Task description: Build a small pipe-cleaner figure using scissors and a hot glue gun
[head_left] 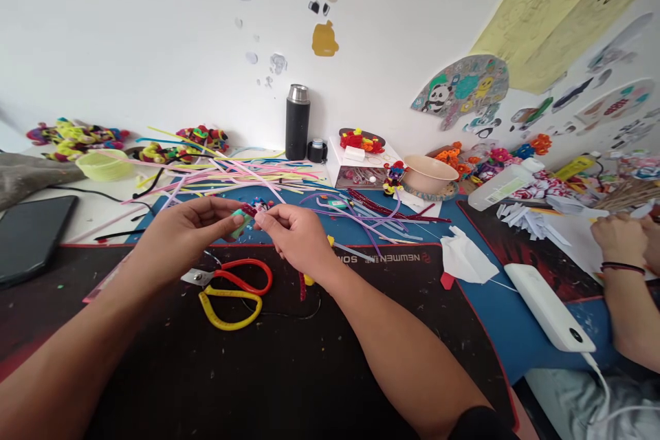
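- Dark-red fuzzy strip: a short end shows between the fingertips, just beyond the scissors with red and yellow handles.
- Left hand: thumb and forefinger nearly closed, apparently pinching a small mint-green piece against the strip.
- Right hand: thumb and forefinger closed at the strip; other fingers curled, exact hold partly hidden.
- Step in hand, as judged: fitting or shaping strip and piece by fingertip.
- Next move, as judged: calls for a steady left pinch and small turns from the right.
- Materials: strip reads as soft, plush-covered and bendable; mint-green piece's material cannot be told.
- Beyond the scissors: thin straight pink and yellow fuzzy stems, loosely piled; farther back, a cylindrical matt-black flask with metal cap.
- Beneath the scissors: flat black mat, flecked with scraps.
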`<action>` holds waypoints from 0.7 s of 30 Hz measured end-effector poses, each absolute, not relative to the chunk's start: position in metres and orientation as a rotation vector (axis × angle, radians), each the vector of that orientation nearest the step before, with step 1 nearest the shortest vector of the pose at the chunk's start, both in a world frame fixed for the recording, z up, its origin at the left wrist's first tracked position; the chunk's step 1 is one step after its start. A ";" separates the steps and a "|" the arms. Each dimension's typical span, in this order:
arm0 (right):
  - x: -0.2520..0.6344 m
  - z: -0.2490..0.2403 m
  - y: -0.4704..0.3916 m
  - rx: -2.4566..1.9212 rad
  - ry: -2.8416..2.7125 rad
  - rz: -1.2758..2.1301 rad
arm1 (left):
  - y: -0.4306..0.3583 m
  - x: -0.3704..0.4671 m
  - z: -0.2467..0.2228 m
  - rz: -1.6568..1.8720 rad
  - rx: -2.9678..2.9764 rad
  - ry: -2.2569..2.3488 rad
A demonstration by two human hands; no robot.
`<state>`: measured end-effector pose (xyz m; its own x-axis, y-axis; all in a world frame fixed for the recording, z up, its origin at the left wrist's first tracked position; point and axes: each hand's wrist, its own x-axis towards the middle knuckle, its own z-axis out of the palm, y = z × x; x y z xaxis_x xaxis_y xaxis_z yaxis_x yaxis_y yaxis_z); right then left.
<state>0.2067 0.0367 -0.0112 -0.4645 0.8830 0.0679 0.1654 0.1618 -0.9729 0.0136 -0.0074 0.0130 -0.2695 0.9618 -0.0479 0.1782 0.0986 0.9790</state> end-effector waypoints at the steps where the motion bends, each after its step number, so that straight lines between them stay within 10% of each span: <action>1: 0.206 -0.011 0.037 -1.007 -1.763 1.347 | -0.008 0.014 0.015 1.228 1.206 1.619; 21: 0.207 -0.011 0.037 -1.064 -1.803 1.333 | -0.007 0.016 0.024 1.136 1.310 1.724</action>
<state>0.2070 0.0374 -0.0107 -0.4613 0.8866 0.0328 0.2287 0.1545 -0.9612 0.0160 -0.0072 0.0236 -0.2603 0.9655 -0.0124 0.3695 0.1114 0.9225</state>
